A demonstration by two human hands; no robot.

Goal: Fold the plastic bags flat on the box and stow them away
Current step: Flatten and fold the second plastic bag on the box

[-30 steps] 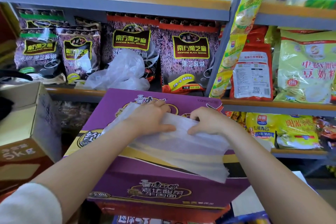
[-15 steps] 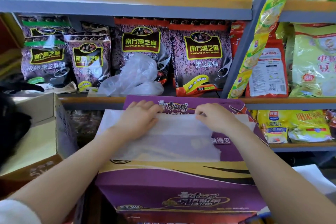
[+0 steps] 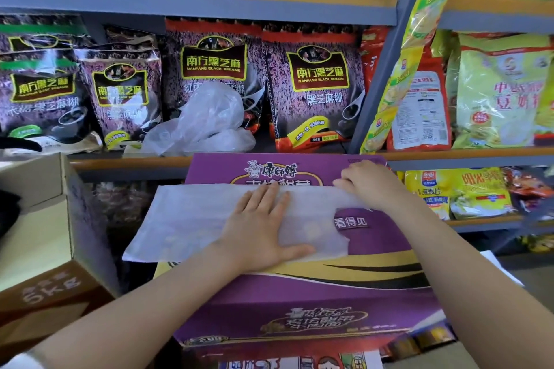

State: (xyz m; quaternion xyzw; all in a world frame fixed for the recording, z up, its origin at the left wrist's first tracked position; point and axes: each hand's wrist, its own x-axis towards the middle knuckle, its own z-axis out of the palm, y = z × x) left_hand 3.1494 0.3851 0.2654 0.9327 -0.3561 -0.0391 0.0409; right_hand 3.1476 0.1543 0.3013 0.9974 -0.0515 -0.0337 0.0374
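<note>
**Q:** Head view — what is shown, and how is the step in hand best carried out?

**A:** A translucent white plastic bag [image 3: 209, 219] is shown laid across the top of a purple instant-noodle carton [image 3: 314, 302], its left end overhanging the carton's edge. The step is judged to be the flattening of the bag before the next fold. It is best done with the flat palm swept from the held end toward the free, overhanging end, so that trapped air is driven out rather than sealed in. The far edge should be kept pinned throughout, since thin film is likely to slide on the glossy printed card. A crease should be set only once the layers lie flush.

**Q:** How are the fingers disposed, and what is touched?

**A:** The left hand [image 3: 263, 231] is seen spread palm-down on the middle of the bag, fingers straight and close together, thumb out to the right; nothing is grasped, the film is only pressed. The right hand [image 3: 364, 181] is seen at the bag's far right corner with fingers curled; the edge of the film appears to be pinched beneath them, though the fingertips themselves are hidden by the knuckles.

**Q:** What else is recorded in this view?

**A:** A crumpled clear plastic bag [image 3: 207, 120] is seen on the shelf [image 3: 129, 162] behind the carton, leaning against packets of black sesame paste [image 3: 311, 90]; it is judged to be awaiting folding. An open brown cardboard box [image 3: 45, 249] stands just beside the carton on the left and may serve for stowing, though that cannot be confirmed.
</note>
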